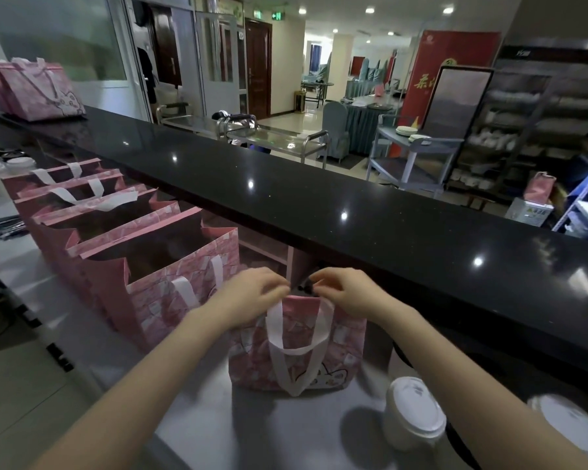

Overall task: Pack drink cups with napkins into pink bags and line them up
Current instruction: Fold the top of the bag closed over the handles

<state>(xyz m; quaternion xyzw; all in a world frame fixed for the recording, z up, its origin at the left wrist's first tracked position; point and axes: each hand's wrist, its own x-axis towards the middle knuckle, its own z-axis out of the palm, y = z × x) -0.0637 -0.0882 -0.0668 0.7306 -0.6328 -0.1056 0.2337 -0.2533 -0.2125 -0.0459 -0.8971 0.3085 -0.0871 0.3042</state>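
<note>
1. Room: beyond the counter lies a dining hall with covered chairs. A tall red banner (455,62) stands there, with dark open shelving of white crockery (523,130) to its right and a steel trolley (286,140) just behind the counter.
2. A long black polished stone ledge (319,198) runs diagonally across the view, raised above and behind the working surface. Two pink gift bags (38,89) stand at its far left end.
3. A smooth grey worktop (211,425) below the ledge carries the task's things.
4. A row of pink paper bags with white handles (170,293) stands upright along the left, side by side, mouths open. Their interiors are dark, so the contents cannot be told.
5. A pink patterned bag with white strap handles (296,351) stands upright at centre, just right of the row and close under the ledge. Both hands cover its top edge, and its contents are hidden.
6. Two white lidded paper cups (413,412) stand right of that bag, apart from it, with the right forearm passing between them. More white lidded cups (19,164) stand at the far left, beyond the row.
7. The left hand (252,293) has a narrow grip, fingers curled on the central bag's top edge.
8. The right hand (350,293) has a narrow grip, pinching the same edge near the handle.
9. A small dark item (306,286) shows between the two hands and is too small to identify.
</note>
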